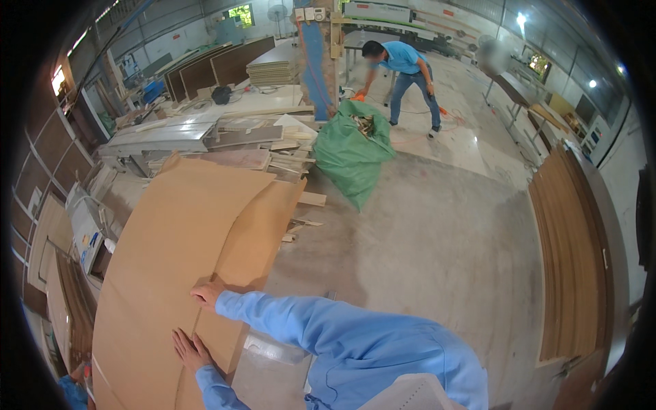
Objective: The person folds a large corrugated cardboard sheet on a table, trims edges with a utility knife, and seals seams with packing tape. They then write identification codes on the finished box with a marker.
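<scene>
A large brown cardboard sheet (171, 225) lies bowed in front of me, overlapping a second cardboard sheet (256, 229) beneath it on the right. My left hand (193, 350) rests flat on the cardboard near the overlap, its fingers stretched out. Further up along the same edge, my right hand (207, 295) has its fingers curled over the upper sheet's edge and closed on it; the fingertips are partly hidden. Both forearms are in light blue sleeves, and the right one reaches across from the right.
A green sack (352, 147) stuffed with scraps stands beyond the cardboard. Behind it a person in blue (410, 68) bends over, holding something orange. Wood offcuts (287, 154) lie left of the sack. Brown panels (570, 253) stack at right. Another person's hand (80, 372) shows at lower left.
</scene>
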Demonstrator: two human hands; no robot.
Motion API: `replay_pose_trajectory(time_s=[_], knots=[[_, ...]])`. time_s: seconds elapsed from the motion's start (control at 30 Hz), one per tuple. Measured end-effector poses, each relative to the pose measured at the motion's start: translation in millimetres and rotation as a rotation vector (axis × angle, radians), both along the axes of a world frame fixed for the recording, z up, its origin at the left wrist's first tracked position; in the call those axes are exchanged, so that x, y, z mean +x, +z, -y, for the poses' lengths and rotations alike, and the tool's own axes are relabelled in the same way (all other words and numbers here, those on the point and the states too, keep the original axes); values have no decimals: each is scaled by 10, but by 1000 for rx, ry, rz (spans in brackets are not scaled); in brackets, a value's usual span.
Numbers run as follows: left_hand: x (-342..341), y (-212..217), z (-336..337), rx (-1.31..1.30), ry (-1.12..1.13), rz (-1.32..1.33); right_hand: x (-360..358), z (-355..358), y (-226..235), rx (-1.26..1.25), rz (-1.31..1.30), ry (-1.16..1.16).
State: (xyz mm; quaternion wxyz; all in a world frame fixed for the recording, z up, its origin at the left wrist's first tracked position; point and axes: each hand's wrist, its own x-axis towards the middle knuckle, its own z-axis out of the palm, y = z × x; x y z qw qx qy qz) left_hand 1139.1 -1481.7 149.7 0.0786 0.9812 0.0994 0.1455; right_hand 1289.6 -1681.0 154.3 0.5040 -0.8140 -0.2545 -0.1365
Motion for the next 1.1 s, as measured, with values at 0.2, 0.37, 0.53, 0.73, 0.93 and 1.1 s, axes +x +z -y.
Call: replay_pose_trajectory(time_s=[0.2, 0.37, 0.53, 0.73, 0.93, 1.1], knots=[[-5, 26, 27, 13, 16, -12, -24, 15, 23, 10, -18, 12], [-11, 43, 36, 23, 20, -22, -1, -6, -7, -14, -36, 16], [-12, 57, 39, 16, 29, -50, 12, -21, -26, 25, -1, 24], [-28, 67, 44, 27, 36, -48, -6, -23, -19, 36, -13, 16], [-11, 12, 0, 29, 41, -47, 8, -30, -20, 16, -13, 24], [-2, -21, -11, 21, 20, -2, -2, -16, -2, 16, -12, 26]])
